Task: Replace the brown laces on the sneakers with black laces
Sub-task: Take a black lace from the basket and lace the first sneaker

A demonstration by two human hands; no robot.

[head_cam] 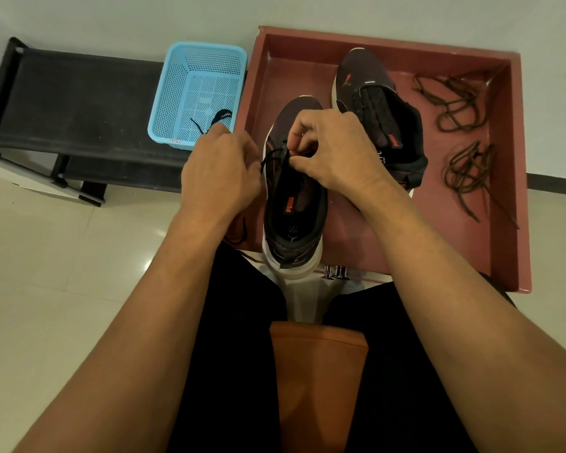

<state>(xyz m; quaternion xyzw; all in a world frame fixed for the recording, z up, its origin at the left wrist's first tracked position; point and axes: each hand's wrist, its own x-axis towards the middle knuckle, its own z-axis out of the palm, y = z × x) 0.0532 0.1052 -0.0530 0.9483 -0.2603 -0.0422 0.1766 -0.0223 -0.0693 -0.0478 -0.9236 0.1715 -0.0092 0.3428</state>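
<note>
A dark sneaker (294, 204) with a white sole stands at the near left edge of the red tray (504, 223), heel toward me. A black lace (275, 155) runs across its upper eyelets. My right hand (334, 148) pinches the lace above the tongue. My left hand (223, 171) grips the lace's other end beside the shoe. The second sneaker (376, 112) lies farther back in the tray with black lacing. Two loose brown laces (455, 103) (471, 171) lie in the tray's right part.
A light blue plastic basket (200, 89) stands left of the tray, with a black lace (221, 116) in it. A black low rack (72, 106) sits at the far left. My legs and an orange stool (317, 380) fill the foreground on the pale tiled floor.
</note>
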